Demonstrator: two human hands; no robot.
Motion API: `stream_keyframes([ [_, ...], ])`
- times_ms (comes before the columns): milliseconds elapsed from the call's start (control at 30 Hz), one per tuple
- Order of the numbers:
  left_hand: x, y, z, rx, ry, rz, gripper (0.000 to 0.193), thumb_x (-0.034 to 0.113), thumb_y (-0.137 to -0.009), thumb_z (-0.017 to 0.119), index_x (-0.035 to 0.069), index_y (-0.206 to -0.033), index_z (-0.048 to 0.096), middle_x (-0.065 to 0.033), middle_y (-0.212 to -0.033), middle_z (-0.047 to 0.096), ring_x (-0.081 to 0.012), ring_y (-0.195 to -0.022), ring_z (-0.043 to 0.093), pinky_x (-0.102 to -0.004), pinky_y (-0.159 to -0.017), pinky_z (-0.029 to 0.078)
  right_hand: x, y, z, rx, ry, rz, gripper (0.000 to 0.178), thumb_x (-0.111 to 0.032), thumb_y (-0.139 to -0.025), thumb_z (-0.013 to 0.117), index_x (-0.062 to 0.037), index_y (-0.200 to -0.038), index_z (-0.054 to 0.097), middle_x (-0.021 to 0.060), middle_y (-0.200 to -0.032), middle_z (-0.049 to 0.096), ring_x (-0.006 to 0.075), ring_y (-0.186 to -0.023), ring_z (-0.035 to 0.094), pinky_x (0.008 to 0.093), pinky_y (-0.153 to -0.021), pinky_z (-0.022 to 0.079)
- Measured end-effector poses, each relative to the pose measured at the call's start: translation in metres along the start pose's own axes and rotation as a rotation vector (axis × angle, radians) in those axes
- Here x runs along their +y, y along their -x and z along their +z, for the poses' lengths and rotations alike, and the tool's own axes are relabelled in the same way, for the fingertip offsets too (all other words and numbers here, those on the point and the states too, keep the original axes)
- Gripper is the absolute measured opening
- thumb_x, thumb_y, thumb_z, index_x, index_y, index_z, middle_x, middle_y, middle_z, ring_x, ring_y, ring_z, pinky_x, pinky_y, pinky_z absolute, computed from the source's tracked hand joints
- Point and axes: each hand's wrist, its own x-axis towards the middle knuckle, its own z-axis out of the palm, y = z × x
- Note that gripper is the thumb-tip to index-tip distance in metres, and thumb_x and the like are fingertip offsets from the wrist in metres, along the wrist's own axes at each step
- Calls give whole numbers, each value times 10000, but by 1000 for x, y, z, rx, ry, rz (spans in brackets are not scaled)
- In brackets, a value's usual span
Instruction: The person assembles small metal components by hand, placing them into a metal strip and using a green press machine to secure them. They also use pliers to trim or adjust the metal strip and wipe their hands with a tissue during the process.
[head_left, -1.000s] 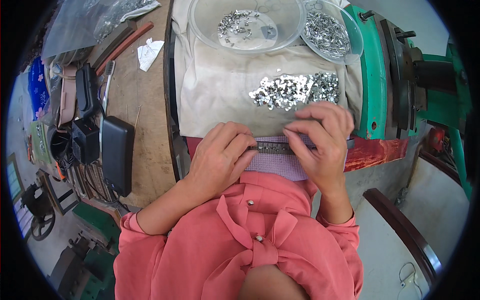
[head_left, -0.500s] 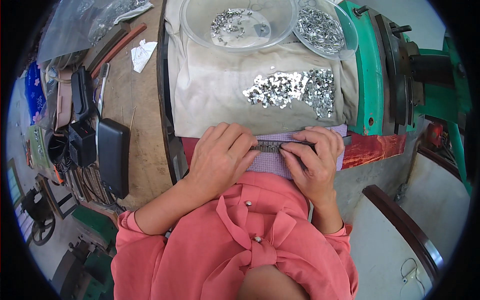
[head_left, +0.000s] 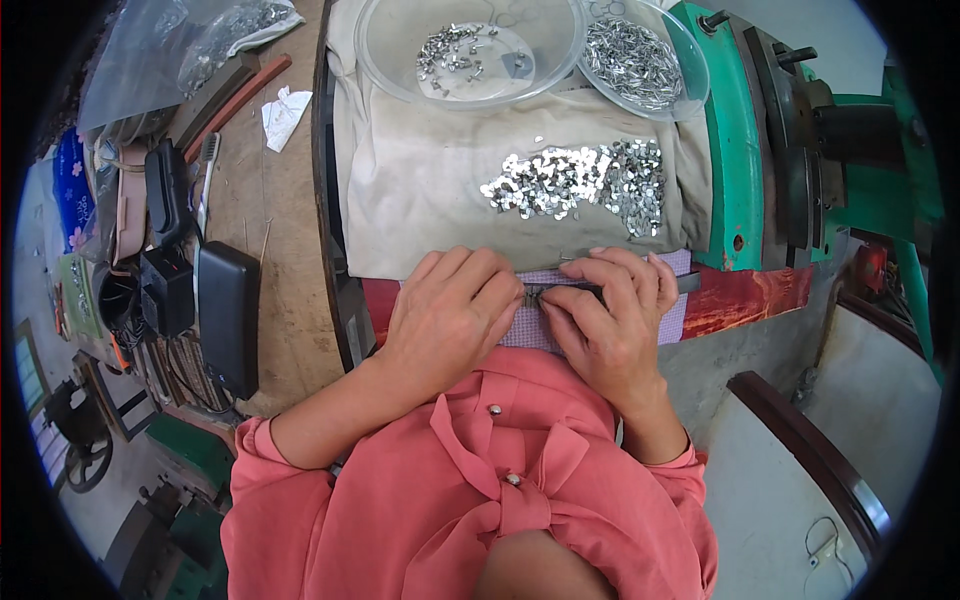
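Note:
Between my hands, close to the front of my body, lies a dark narrow metal strip (head_left: 533, 293) with notches along it, mostly covered by fingers. Its bar-like dark end (head_left: 688, 283) sticks out to the right. My left hand (head_left: 447, 305) is closed around the left part, fingers curled, thumb pressed in. With thumb and forefinger, my right hand (head_left: 612, 318) pinches at the strip just beside the left fingertips; its other fingers are bent above. Any small piece in that pinch is hidden. Under the strip is a purple checked cloth (head_left: 672, 315).
Beyond my hands, small shiny metal pieces (head_left: 575, 182) lie heaped on a beige cloth (head_left: 410, 190). Two clear plastic tubs (head_left: 368, 50) with metal parts stand behind. A green machine (head_left: 735, 180) borders the right; a wooden table (head_left: 295, 250) with a black case (head_left: 228, 315) is at left.
My right hand has shifted left toward my left hand, so less of the notched strip shows between them and more of its dark end shows on the right.

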Motion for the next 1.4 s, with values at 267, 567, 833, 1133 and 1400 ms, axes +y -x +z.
stream_keyframes([
  [267, 2, 1, -4, -33, 49, -32, 370, 110, -705, 810, 70, -1024, 628, -97, -1010, 613, -292, -888, 592, -396, -759, 452, 25, -36, -2, 66, -39, -34, 150, -151, -734, 788, -155, -870, 724, -10, -1053, 634, 242, -1087, 552, 459, -1000, 308],
  [567, 2, 4, -3, -2, 77, -62, 322, 104, -703, 813, 71, -978, 651, -86, -1005, 614, -284, -891, 593, -390, -769, 453, 31, -67, 13, 26, 36, -143, 151, -140, -730, 771, -115, -830, 661, -4, -1056, 614, 232, -1102, 551, 461, -1023, 297],
  [833, 0, 4, -3, -6, 80, -57, 278, 82, -711, 807, 67, -942, 654, -81, -968, 619, -279, -876, 605, -386, -774, 469, 29, -57, 7, -14, -15, -91, 166, -146, -728, 777, -133, -860, 678, -6, -1077, 616, 239, -1118, 542, 469, -1036, 284],
  [1133, -5, 13, -6, 53, 165, -119, 241, -8, -733, 778, 19, -927, 637, -116, -1004, 612, -289, -883, 615, -364, -747, 500, 31, -59, 12, 26, 31, -70, 167, -147, -738, 780, -145, -876, 686, -11, -1070, 614, 234, -1115, 540, 464, -1028, 286],
  [1400, -5, 13, -5, 89, 134, -77, 172, -5, -750, 753, 17, -878, 640, -95, -969, 622, -280, -845, 617, -367, -734, 493, 27, -59, 10, 41, 54, -62, 150, -121, -745, 770, -133, -865, 681, -5, -1050, 620, 242, -1101, 540, 464, -1021, 290],
])
